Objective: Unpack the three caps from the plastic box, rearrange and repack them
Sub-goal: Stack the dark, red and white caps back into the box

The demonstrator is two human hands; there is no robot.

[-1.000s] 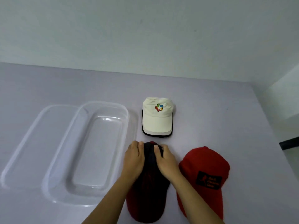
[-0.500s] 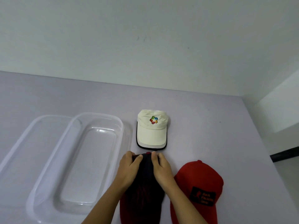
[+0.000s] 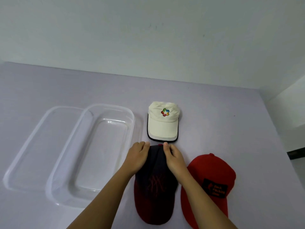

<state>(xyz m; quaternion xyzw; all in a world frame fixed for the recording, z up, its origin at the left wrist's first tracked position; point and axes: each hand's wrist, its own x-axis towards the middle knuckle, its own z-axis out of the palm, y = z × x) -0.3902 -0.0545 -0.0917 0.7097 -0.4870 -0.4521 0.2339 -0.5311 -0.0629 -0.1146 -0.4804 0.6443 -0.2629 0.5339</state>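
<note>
- Counter (image 3: 231, 113): pale lilac surface, set against a plain wall along its far edge.
- Clear lid (image 3: 31, 149): lies flat near the left edge of the counter; its right side meets the rim of the box, and I cannot tell which of the two is on top.
- Plastic box (image 3: 102, 154): clear, oblong, upright, mouth up, between the left edge and the middle of the counter; nothing inside; all three caps are out on the counter to its right.
- Left hand (image 3: 137, 156): rests on the left side of the dark cap's crown; fingers (image 3: 142, 146) close together, bent over the crown, tips at its far edge.
- Dark cap (image 3: 155, 192): navy crown with a red stitched mark and a red brim; lies by the near edge, about mid-counter, just right of the box; brim points to the near edge.
- White cap (image 3: 162, 123): lies mid-counter, just beyond the dark cap toward the far edge, close to it; multicoloured logo on the crown; dark-trimmed brim points to the near edge; no hand on it.
- Right hand (image 3: 173, 157): on the right side of the dark cap's crown; fingers (image 3: 166, 148) curled and pinching the cloth near the top button.
- Red cap (image 3: 209, 182): by the near edge, just right of the dark cap; black patch with lettering too small to read; no hand on it.
</note>
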